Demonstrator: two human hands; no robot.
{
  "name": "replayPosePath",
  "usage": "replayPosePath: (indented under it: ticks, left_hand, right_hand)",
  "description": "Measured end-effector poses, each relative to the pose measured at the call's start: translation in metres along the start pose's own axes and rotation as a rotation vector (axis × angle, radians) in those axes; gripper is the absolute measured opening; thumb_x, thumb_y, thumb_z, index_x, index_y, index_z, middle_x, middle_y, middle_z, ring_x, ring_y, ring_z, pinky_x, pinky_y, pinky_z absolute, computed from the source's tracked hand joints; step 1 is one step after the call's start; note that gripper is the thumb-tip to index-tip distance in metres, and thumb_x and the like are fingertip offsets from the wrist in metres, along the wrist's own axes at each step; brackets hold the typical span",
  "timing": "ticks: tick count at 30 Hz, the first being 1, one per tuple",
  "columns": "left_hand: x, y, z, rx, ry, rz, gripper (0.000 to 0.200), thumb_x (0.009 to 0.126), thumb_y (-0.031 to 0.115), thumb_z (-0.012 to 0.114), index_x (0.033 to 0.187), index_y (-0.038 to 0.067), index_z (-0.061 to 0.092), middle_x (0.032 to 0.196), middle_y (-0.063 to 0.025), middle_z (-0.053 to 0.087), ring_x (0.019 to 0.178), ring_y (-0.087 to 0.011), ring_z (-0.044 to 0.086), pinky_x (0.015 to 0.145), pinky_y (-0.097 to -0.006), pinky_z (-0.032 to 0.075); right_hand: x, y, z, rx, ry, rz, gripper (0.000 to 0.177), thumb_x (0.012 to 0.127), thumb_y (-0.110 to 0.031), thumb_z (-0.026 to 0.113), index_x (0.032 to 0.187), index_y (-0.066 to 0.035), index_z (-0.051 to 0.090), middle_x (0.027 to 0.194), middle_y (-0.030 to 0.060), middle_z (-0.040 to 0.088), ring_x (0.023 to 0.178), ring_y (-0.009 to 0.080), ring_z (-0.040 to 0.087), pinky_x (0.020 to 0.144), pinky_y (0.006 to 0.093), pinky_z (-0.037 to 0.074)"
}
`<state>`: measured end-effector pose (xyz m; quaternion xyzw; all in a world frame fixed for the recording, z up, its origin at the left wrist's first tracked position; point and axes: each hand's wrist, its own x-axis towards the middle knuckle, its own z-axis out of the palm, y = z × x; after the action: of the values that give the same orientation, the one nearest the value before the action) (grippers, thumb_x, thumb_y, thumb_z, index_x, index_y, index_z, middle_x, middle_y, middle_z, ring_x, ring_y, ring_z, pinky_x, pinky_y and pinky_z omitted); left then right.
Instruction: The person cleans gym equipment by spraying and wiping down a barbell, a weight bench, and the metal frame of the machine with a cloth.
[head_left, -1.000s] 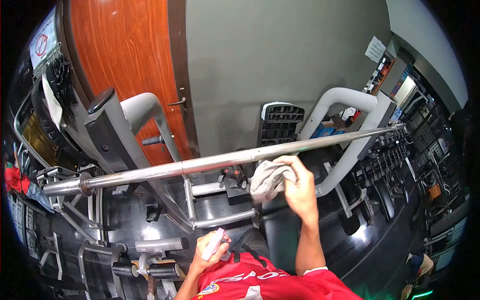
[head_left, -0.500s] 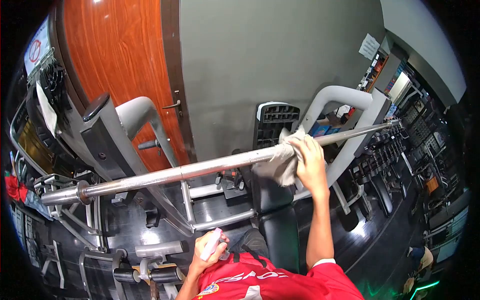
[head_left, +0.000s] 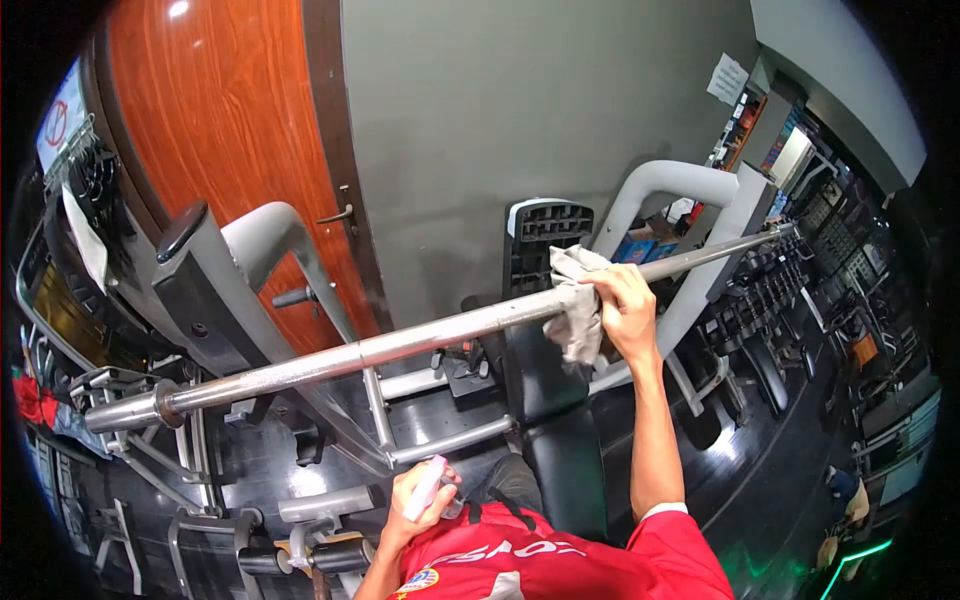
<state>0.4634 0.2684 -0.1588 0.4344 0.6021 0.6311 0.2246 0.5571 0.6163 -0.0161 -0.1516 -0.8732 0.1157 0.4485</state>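
A long metal barbell runs across the view, its thick end sleeve at the left. My right hand is closed on a grey-beige cloth, which drapes over the bar right of its middle, with a loose end hanging below. Low in front of my red shirt, my left hand grips a small bottle with a pink-and-white top, apparently a spray bottle; its lower part is mostly hidden by the fingers and shirt.
Grey rack uprights stand on both sides under the bar. Below it is a black padded bench. A wooden door and grey wall lie behind. Dumbbells line the right; another person shows at lower right.
My right hand and the cloth have shifted slightly to the right along the bar. The cloth's hanging end was blurred and now looks sharper. My left hand keeps its hold, and the view has turned slightly.
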Motion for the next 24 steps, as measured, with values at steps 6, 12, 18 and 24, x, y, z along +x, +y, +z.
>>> replayPosePath:
  ticks: [6, 12, 18, 24]
  left_hand:
    - [-0.007, -0.007, -0.006, 0.016, 0.046, -0.015, 0.026, 0.077, -0.002, 0.066, 0.102, -0.002, 0.058, 0.085, -0.0128, 0.067, 0.074, -0.0213, 0.068, 0.065, -0.0301, 0.053]
    - [-0.004, -0.004, -0.01, 0.01, 0.06, -0.04, 0.026, 0.077, -0.002, 0.066, 0.102, -0.002, 0.058, 0.084, -0.0122, 0.067, 0.072, -0.02, 0.067, 0.063, -0.0292, 0.053]
    - [0.006, -0.005, -0.007, -0.003, 0.047, -0.039, 0.022, 0.078, -0.001, 0.066, 0.098, -0.001, 0.06, 0.084, -0.0119, 0.067, 0.071, -0.0189, 0.066, 0.063, -0.0288, 0.052]
    - [0.009, -0.01, -0.002, -0.018, 0.027, -0.034, 0.02, 0.078, 0.0, 0.066, 0.097, -0.001, 0.061, 0.085, -0.0117, 0.067, 0.073, -0.0194, 0.067, 0.064, -0.0289, 0.053]
  right_hand:
    - [0.007, 0.007, 0.002, 0.295, 0.374, 0.186, 0.014, 0.094, -0.005, 0.049, 0.095, 0.001, 0.062, 0.092, 0.0097, 0.064, 0.094, 0.0195, 0.061, 0.087, 0.0296, 0.043]
    - [0.021, -0.014, -0.004, -0.091, 0.318, -0.021, 0.014, 0.087, 0.002, 0.049, 0.093, -0.001, 0.061, 0.091, 0.0118, 0.061, 0.091, 0.0265, 0.058, 0.084, 0.0338, 0.044]
    - [0.013, -0.015, 0.003, -0.103, -0.146, -0.175, 0.023, 0.081, -0.018, 0.06, 0.102, -0.008, 0.064, 0.103, 0.0104, 0.062, 0.1, 0.0302, 0.055, 0.091, 0.0409, 0.04]
    - [0.01, 0.006, 0.004, -0.066, -0.206, -0.101, 0.025, 0.081, -0.019, 0.059, 0.103, -0.008, 0.064, 0.1, 0.0093, 0.063, 0.096, 0.0297, 0.057, 0.087, 0.0398, 0.043]
